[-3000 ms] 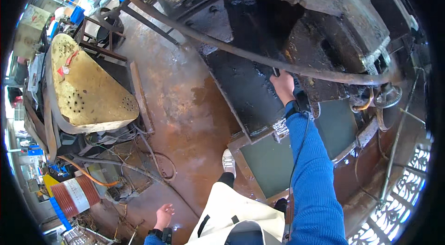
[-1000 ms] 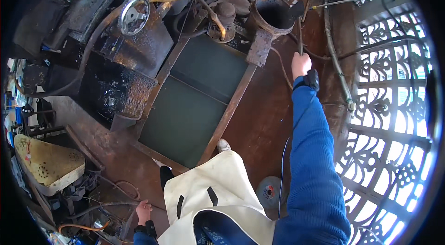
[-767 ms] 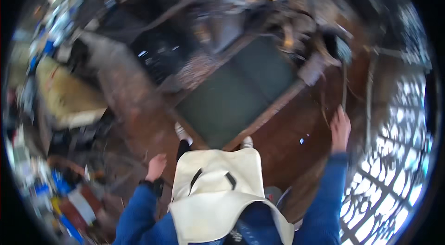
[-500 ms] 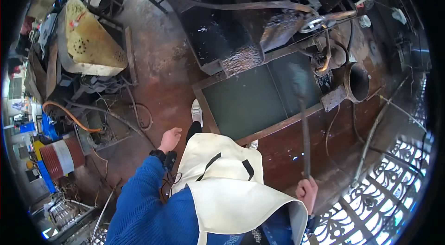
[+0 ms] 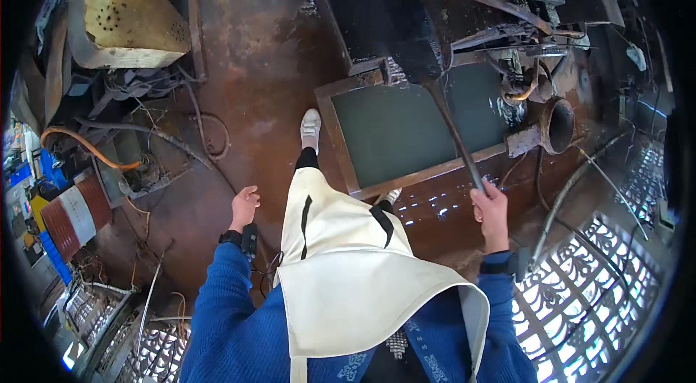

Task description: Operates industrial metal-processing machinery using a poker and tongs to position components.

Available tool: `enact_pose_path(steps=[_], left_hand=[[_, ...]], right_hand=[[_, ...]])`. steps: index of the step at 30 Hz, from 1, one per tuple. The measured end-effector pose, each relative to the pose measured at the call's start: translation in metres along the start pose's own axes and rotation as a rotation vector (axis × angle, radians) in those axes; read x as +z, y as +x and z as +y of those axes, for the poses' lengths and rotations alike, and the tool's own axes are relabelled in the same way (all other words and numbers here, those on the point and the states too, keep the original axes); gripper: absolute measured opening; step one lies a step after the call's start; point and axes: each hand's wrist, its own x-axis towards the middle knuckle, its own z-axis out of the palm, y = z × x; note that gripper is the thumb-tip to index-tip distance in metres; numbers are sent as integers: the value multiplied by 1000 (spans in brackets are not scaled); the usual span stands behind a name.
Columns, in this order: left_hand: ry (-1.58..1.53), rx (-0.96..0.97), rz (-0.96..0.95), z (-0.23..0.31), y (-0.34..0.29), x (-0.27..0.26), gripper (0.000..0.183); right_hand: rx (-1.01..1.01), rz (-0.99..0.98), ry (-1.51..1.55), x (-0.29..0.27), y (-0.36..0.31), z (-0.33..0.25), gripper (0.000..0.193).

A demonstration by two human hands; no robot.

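My right hand [image 5: 491, 207] is closed round the end of a long dark handle. It belongs to what looks like a shovel [image 5: 453, 125], which slants up and left over the water tank [image 5: 417, 186]. The shovel's dark, broad head lies over the tank's far edge and blends into the black machine behind, so its outline is hard to make out. My left hand [image 5: 245, 207] hangs free to the left of my cream apron [image 5: 348, 296], fingers loosely bent and holding nothing. Murky green-grey water fills the rectangular tank.
A black machine [image 5: 373, 9] stands beyond the tank, with a pipe mouth [image 5: 561, 127] at its right. Far left are a yellowish machine cover [image 5: 130, 17] and a red-and-white drum [image 5: 76, 215]. Hoses [image 5: 206, 125] trail over the wet brown floor; a patterned grille [image 5: 580, 289] is at lower right.
The shovel has swung left and away from me, its head leaving the water for the tank's far edge. My right hand has moved forward. My view has shifted, and my left foot is farther forward.
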Motion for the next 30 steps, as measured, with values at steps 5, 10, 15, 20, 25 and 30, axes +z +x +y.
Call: enact_pose_path(steps=[5, 10, 15, 20, 25, 30], left_hand=[[-59, -99, -17, -1, -4, 13, 27], [-25, -16, -42, 18, -4, 31, 26], [-110, -12, -94, 12, 10, 40, 25], [81, 72, -86, 38, 5, 60, 25], [100, 114, -80, 53, 4, 56, 25], [117, 76, -2, 51, 1, 36, 25]], right_hand=[[26, -58, -174, -37, 11, -41, 22], [73, -125, -216, -40, 16, -46, 15], [101, -136, -194, -41, 28, -29, 12], [77, -152, -117, -7, 59, -12, 12], [38, -159, -96, 49, 105, -42, 16], [14, -173, -80, 80, 147, -72, 16]])
